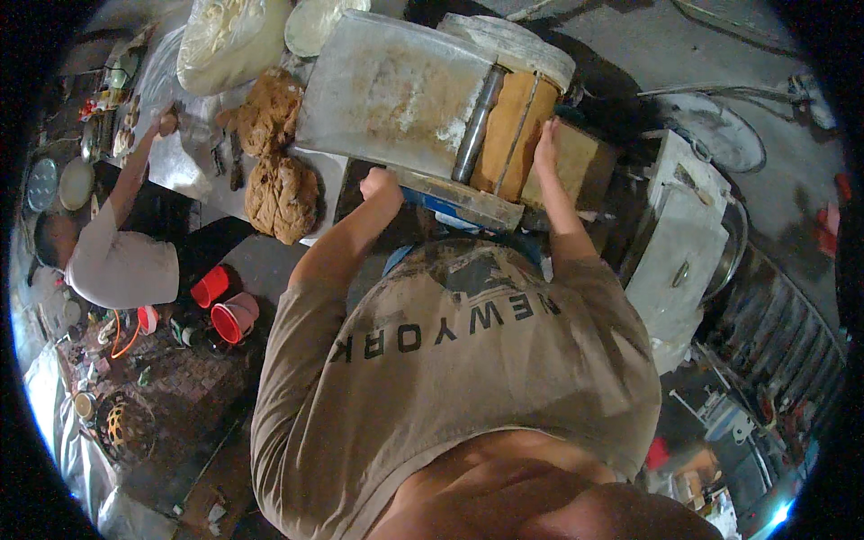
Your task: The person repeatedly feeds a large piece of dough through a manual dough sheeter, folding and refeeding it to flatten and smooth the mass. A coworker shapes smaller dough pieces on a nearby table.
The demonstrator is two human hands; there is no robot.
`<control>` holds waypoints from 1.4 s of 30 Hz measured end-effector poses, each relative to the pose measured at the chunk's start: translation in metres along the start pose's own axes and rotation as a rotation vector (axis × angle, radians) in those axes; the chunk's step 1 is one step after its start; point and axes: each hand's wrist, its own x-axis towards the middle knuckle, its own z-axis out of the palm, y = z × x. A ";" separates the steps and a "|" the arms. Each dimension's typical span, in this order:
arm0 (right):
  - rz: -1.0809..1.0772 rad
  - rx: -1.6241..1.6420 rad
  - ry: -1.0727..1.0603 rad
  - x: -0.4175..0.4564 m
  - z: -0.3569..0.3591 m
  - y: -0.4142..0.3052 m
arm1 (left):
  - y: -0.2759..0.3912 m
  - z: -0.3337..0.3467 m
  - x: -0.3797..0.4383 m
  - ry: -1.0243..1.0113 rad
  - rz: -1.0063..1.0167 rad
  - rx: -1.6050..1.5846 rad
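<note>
Before me stands a dough sheeter with a sloping metal plate [398, 88], dusted with flour at its right side. Beside the plate runs a steel roller [480, 125]. A smooth sheet of brown dough [499, 128] lies right of the roller, with a thin dark rod [518, 131] across it. My right hand [547, 150] is held flat, fingers straight, at the dough's right edge. My left hand [381, 184] is curled into a fist at the near edge of the plate, by the wooden rail [466, 199]; whether it grips anything is hidden.
Two brown dough lumps [280, 199] rest on a table left of the machine. Behind them is a plastic bag of pale dough [233, 44]. A person [125, 260] works at far left, an arm over the table. Red buckets [234, 317] stand on the floor; a white cabinet [688, 250] is at right.
</note>
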 end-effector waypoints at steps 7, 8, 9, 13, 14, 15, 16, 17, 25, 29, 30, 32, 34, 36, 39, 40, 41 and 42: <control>-0.240 -0.361 -0.099 0.020 0.014 -0.028 | 0.025 -0.023 -0.030 -0.045 -0.157 -0.151; -0.163 -0.148 -0.126 0.021 0.013 -0.030 | 0.024 -0.022 -0.030 -0.051 -0.144 -0.133; -0.081 0.066 -0.154 0.018 0.015 -0.037 | 0.023 -0.022 -0.029 -0.050 -0.132 -0.120; -0.151 -0.247 -0.120 0.025 -0.015 -0.044 | 0.017 -0.026 -0.028 -0.082 -0.022 0.046; -0.131 -0.379 -0.097 0.026 -0.005 -0.035 | 0.016 -0.023 -0.022 -0.084 -0.003 0.066; -0.113 -0.513 -0.059 0.028 0.005 -0.027 | 0.015 -0.018 -0.019 -0.092 -0.003 0.052; -0.291 -0.478 0.023 0.020 0.018 -0.021 | 0.017 -0.016 -0.017 -0.078 -0.108 -0.132; -0.310 -0.463 0.001 0.023 0.017 -0.020 | 0.017 -0.014 -0.017 -0.096 -0.065 -0.064; -0.185 -0.212 0.072 -0.028 0.000 -0.034 | 0.009 -0.016 -0.008 -0.183 -0.010 0.026; -0.103 -0.101 -0.077 -0.017 0.011 0.018 | 0.016 -0.008 -0.009 -0.131 0.136 0.235; -0.118 -0.101 -0.103 -0.016 0.008 0.025 | 0.001 -0.002 0.008 -0.117 0.132 0.179; -0.048 -0.039 -0.083 -0.024 -0.010 0.016 | 0.001 0.000 0.012 -0.088 0.042 -0.011; 0.014 -0.108 -0.058 -0.040 -0.042 0.021 | 0.015 -0.013 -0.016 -0.068 -0.127 -0.245; 0.054 -0.291 -0.058 -0.053 -0.069 0.046 | 0.015 -0.013 -0.016 -0.130 -0.055 -0.146; 0.299 -0.525 -0.536 -0.080 -0.090 0.004 | 0.013 -0.016 -0.013 -0.092 -0.173 -0.216; 0.289 -0.620 -0.602 -0.082 -0.091 -0.004 | 0.016 -0.016 -0.015 -0.069 -0.241 -0.275; 0.278 -0.715 -0.670 -0.084 -0.087 -0.010 | 0.018 -0.017 -0.017 -0.082 -0.168 -0.170; 0.265 -0.812 -0.738 -0.086 -0.081 -0.015 | 0.019 -0.020 -0.020 -0.093 -0.095 -0.066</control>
